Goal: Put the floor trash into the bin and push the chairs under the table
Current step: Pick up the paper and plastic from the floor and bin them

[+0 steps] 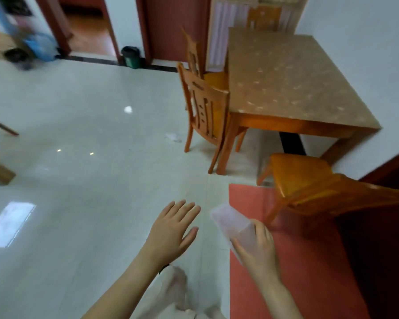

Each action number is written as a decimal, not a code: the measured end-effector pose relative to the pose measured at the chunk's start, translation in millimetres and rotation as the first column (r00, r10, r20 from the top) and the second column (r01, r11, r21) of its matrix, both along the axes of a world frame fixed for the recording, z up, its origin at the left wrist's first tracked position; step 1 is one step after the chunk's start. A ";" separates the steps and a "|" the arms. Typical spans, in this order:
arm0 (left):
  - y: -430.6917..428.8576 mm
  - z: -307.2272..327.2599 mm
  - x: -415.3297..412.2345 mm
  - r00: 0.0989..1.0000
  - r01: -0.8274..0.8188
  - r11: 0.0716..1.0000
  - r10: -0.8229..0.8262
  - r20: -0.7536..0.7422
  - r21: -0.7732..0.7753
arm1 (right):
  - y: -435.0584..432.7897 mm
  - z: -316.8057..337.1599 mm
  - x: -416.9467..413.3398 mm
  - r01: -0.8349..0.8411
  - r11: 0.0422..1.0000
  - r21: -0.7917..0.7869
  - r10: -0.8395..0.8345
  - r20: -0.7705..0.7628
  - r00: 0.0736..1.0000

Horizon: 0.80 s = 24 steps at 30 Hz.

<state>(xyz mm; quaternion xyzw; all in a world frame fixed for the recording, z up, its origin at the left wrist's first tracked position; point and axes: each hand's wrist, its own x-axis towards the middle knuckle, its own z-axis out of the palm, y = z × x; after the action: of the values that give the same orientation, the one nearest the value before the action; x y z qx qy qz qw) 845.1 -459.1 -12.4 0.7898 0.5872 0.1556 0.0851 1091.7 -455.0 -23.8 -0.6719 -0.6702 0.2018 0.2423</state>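
So closest to the camera, the left hand (171, 229) hovers over the pale tile floor (78, 226) with nothing in it, fingers straight and spread. Just beside it the right hand (260, 249) has its fingers and thumb wrapped round one end of a clear plastic container (233, 223), held above the edge of a red mat (297, 284) that lies off the near end of the table (286, 81). A wooden chair (302, 178) stands partly on that mat, pulled well out from the table's near end, seat fully exposed. Along the table's left side there's a second chair (207, 111) tucked up tight by the corner leg, and a third chair (194, 56) behind it with some seat showing outside the edge. Out on the floor left of the table: a flat clear wrapper (172, 137) near the second chair's legs, and a crumpled white paper ball (128, 109) further left. The green bin (131, 56) with a black liner sits far beyond the table's left side, against the wall between two doorways. It's all a bit blurry.
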 end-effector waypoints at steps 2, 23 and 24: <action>-7.8 -1.0 -23.5 0.997 -0.077 0.997 0.077 0.015 0.009 | 4.5 2.0 -21.7 -0.068 0.998 -0.011 0.068 -0.013 0.998; -18.4 3.4 -404.6 0.911 -0.401 0.915 0.403 0.083 -0.042 | 78.6 21.8 -407.6 -0.304 0.952 0.032 0.306 -0.111 0.946; -10.8 3.2 -415.9 0.909 -0.405 0.913 0.407 0.091 -0.037 | 86.7 22.9 -415.3 -0.298 0.954 0.029 0.300 -0.106 0.948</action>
<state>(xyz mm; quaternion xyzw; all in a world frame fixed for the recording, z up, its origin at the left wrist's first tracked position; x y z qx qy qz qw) 429.2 -469.9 -9.2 0.6411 0.7351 0.2028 0.0861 676.4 -368.2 -0.9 -0.5490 -0.7512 0.2687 0.2494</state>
